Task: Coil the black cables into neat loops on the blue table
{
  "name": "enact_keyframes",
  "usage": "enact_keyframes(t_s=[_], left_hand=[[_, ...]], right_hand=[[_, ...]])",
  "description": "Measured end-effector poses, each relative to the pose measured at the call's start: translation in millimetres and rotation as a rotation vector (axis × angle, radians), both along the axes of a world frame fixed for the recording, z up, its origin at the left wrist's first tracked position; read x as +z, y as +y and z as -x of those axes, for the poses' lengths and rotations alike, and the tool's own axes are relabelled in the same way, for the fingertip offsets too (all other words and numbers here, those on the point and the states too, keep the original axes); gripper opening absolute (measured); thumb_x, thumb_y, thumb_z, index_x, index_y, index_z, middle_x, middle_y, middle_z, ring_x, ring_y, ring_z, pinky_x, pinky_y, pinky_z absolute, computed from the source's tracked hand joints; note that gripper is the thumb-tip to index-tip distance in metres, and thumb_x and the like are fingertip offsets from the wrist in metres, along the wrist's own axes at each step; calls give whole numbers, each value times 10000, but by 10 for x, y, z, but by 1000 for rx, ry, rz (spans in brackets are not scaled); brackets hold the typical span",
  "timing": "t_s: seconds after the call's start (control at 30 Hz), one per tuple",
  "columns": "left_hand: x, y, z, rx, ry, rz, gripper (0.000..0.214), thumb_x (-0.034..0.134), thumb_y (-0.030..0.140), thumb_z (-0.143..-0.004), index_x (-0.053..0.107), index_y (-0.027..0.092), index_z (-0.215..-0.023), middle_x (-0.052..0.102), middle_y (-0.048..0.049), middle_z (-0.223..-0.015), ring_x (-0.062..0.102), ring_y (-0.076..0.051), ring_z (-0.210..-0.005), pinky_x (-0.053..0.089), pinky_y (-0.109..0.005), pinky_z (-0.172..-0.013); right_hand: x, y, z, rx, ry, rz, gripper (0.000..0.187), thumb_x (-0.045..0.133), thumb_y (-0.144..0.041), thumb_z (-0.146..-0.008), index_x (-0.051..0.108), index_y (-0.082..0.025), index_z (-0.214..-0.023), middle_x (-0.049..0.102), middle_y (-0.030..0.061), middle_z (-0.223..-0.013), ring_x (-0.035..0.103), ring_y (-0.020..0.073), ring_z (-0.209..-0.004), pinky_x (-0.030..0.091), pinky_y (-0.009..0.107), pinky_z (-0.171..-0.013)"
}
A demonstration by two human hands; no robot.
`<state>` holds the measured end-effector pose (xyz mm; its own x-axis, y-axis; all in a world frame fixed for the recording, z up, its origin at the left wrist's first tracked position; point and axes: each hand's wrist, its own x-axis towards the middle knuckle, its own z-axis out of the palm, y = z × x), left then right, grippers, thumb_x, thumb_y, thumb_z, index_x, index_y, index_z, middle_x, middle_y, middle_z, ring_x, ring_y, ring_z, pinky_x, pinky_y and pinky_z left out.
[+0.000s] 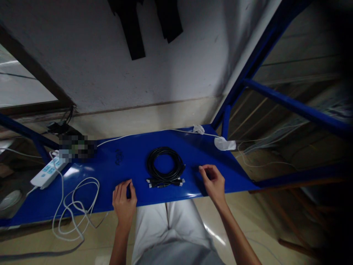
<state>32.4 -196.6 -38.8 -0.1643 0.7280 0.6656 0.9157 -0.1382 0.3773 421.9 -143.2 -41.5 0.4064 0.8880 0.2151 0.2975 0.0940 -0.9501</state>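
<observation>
A coiled black cable (165, 165) lies on the blue tabletop (179, 138), with its several plug ends gathered at the near side of the coil. Left of the coil, my left hand (124, 198) rests at the table's near edge, loosely curled, with a gap between thumb and fingers and nothing held. To the right, my right hand (214, 183) hovers over or rests on the table. Its thumb and forefinger curve toward each other around an empty space. Neither hand touches the cable.
On the left are a white power strip (46, 173) and a loose white cord (88, 180) that hangs over the front edge. Crumpled white pieces (224, 144) lie at the back right, along a thin white wire. Blue frame bars (292, 105) rise at the right.
</observation>
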Motion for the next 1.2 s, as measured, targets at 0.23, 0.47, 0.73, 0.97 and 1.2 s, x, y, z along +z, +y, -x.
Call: enact_keyframes(t_s=[0.23,0.47,0.73,0.97,1.2], left_hand=[[11,-9,-5,-6,-15,4,166,653,196,-1047,738,218,-1188,799,-103,-1121,732,-284,-1041,519,-439,-967],[1,-2,-1,0,-7,-3,153,644,200,-1051,745,218,-1164,801,-101,-1103,734,-281,-1039,515,-432,-961],[-8,-3,4,-1,2,-6,150,646,201,-1050,739,216,-1167,798,-99,-1103,731,-275,-1040,514,-429,-964],[-13,-8,9,-2,-8,21,158,635,204,-1053,739,216,-1172,797,-101,-1118,726,-278,-1048,509,-434,-976],[-7,-8,8,-3,0,4,148,637,196,-1054,740,216,-1158,799,-97,-1103,727,-277,-1040,506,-424,-960]], right_hand=[[37,-14,20,9,31,5,312,807,-528,-953,722,-233,-1008,753,46,-966,721,240,-915,553,366,-839],[40,-13,19,2,15,5,316,805,-534,-952,728,-232,-999,753,44,-959,714,237,-895,543,362,-822],[54,-17,20,10,17,1,318,800,-539,-954,727,-232,-995,757,51,-965,718,252,-909,550,385,-851],[64,-15,34,12,27,6,318,800,-537,-958,723,-231,-996,744,42,-943,709,240,-895,539,371,-831],[67,-21,29,13,-14,-7,346,789,-563,-960,722,-225,-996,750,46,-931,708,243,-879,547,369,-816]])
